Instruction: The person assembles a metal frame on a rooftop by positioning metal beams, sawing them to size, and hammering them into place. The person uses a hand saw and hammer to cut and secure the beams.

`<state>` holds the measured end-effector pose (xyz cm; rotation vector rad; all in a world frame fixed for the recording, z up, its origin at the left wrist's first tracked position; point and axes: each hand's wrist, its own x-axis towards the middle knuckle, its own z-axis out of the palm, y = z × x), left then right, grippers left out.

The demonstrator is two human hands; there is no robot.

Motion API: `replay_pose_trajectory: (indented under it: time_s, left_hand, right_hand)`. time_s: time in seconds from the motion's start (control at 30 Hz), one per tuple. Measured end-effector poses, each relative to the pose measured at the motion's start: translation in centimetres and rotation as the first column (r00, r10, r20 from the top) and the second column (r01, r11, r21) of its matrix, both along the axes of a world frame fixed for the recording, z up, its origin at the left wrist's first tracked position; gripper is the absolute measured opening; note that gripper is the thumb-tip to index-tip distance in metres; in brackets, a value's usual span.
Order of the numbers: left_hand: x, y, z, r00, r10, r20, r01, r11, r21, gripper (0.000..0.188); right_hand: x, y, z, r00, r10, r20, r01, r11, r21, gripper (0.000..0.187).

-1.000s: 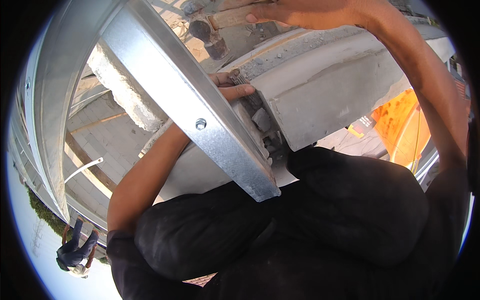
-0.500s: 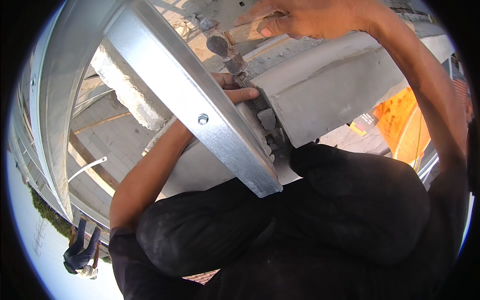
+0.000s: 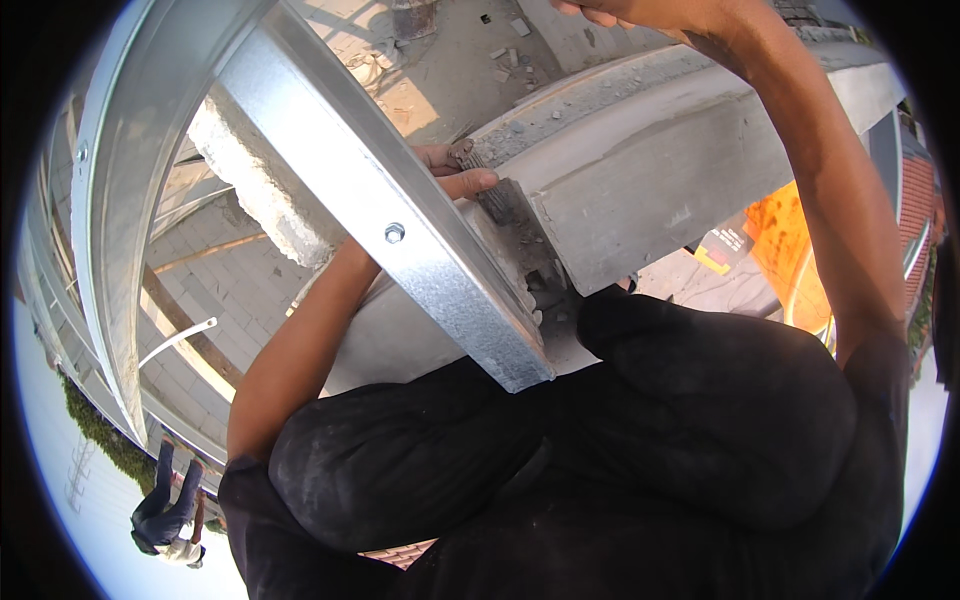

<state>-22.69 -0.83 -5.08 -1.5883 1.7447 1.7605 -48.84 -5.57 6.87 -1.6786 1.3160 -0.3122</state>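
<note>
Concrete (image 3: 680,180), gritty-topped, flanks the ribbed rod (image 3: 470,159) clamped in the left hand (image 3: 457,184) beside a shiny steel beam (image 3: 350,170), while the right hand's (image 3: 645,10) grip I cannot tell.

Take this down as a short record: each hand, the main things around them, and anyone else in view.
Left hand: left hand pinching a ribbed rod at a gap in the concrete
Right hand: right hand raised, cut off by the top edge; whether it holds anything cannot be seen
Metal: shiny beam slanting across in front of the left forearm, with a bolt
Concrete: grey block right of the gap
Far right: orange object
Others: one person, lower left
</note>
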Motion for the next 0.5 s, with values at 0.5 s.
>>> replay_pose_trajectory:
  time_s: [0.5]
  left_hand:
    - [1.4, 1.0, -2.4, 0.996, 0.085, -0.031, -0.085, 0.996, 0.006, 0.072]
  right_hand:
    - [1.1, -2.2, 0.2, 0.971, 0.126, -0.203, -0.114, 0.991, 0.068, 0.059]
